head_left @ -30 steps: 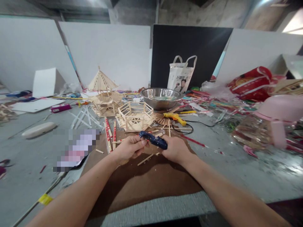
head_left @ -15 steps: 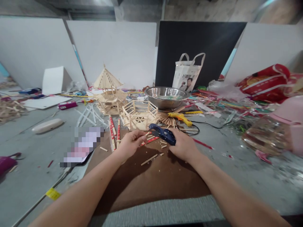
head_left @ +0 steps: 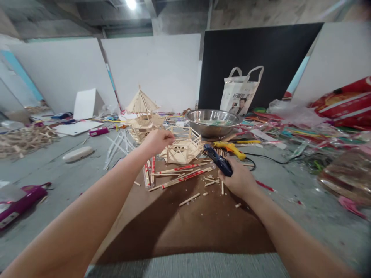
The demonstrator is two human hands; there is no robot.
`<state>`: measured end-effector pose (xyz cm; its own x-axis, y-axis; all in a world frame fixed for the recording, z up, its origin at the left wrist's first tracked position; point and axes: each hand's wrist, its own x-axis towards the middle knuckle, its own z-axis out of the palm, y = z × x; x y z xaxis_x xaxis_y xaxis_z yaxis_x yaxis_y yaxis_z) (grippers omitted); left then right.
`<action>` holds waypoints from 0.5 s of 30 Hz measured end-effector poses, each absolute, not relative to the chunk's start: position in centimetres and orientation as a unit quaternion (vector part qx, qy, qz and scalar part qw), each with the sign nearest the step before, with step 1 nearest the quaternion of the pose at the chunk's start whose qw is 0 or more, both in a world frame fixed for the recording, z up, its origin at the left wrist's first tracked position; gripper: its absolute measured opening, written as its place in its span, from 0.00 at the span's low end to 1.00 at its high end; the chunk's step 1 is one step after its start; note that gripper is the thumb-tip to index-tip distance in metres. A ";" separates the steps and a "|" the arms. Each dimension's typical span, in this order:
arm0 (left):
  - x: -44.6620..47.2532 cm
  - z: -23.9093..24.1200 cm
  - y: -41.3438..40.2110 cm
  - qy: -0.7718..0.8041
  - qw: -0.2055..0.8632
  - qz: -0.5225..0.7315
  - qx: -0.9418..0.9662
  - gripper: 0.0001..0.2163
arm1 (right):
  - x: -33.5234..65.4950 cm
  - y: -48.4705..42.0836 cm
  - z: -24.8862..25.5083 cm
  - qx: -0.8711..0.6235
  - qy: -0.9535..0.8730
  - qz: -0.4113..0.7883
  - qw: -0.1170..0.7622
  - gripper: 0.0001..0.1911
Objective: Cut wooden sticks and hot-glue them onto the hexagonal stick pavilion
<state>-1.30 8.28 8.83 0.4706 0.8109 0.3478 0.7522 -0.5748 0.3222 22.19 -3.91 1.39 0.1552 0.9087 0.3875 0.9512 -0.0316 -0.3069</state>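
My left hand (head_left: 158, 141) reaches over the left side of a small railed wooden-stick platform (head_left: 185, 151). Its fingers are pinched together near the railing, and what they hold, if anything, is too small to make out. In my right hand (head_left: 240, 175) is a dark blue hand cutter (head_left: 222, 163), held off to the platform's right with its head pointing up and left. Below lie cut stick pieces (head_left: 189, 199) and long sticks with red wrappers (head_left: 187, 177) on a brown mat (head_left: 174, 227).
A stick pavilion with a pointed roof (head_left: 142, 102) stands behind my left hand. A metal bowl (head_left: 213, 129), a yellow glue gun (head_left: 232, 150) with a black cord and a white bag (head_left: 239, 94) are beyond. Plastic-wrapped scraps and a clear container (head_left: 348, 173) lie right.
My left hand has moved forward and up from beside the cutter to the platform railing. The cutter in my right hand has moved away to the right. The view has shifted left.
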 end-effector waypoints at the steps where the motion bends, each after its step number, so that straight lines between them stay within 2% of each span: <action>1: -1.1 9.0 9.0 0.455 0.071 0.231 0.857 0.12 | 22.2 -3.9 1.4 -0.717 -0.649 -0.043 0.253 0.17; 7: 0.4 9.0 11.8 0.475 0.138 0.166 0.854 0.16 | 22.5 -3.8 1.4 -0.709 -0.654 -0.043 0.261 0.16; 15: 1.2 9.5 12.5 0.460 0.206 0.131 0.854 0.15 | 22.6 -3.7 1.6 -0.706 -0.651 -0.033 0.275 0.17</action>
